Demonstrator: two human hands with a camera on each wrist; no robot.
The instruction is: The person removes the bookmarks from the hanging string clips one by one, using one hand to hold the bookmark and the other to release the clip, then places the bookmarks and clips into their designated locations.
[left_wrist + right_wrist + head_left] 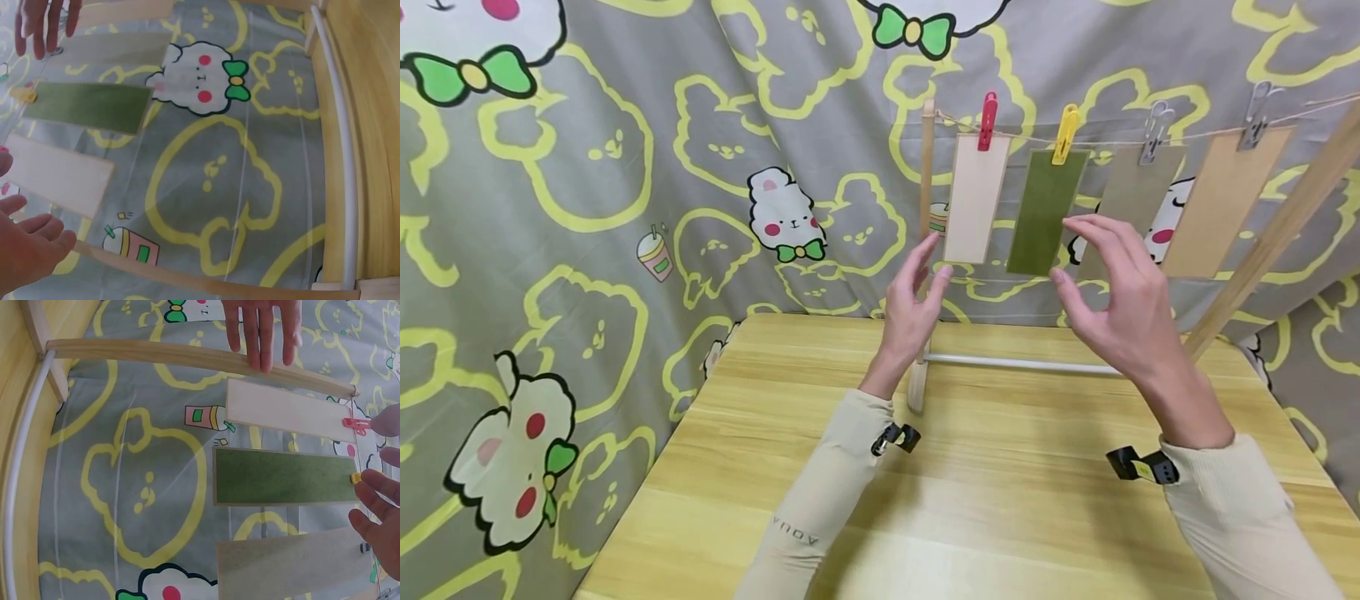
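Note:
Four is avoided here: several rectangular cards hang from a string. At the left of the row in the head view, a red clothespin holds a cream card. Beside it a yellow clothespin holds a green card. Grey clothespins hold a grey-beige card and a tan card. My left hand is raised near the cream card's lower end, fingers loosely bent and holding nothing. My right hand is raised by the green card, thumb and fingers apart, grasping nothing. Whether its fingertips touch the card I cannot tell.
Wooden posts carry the string at both ends. A white rod joins the stand low down. The stand is on a wood-grain table, with a patterned grey curtain behind it.

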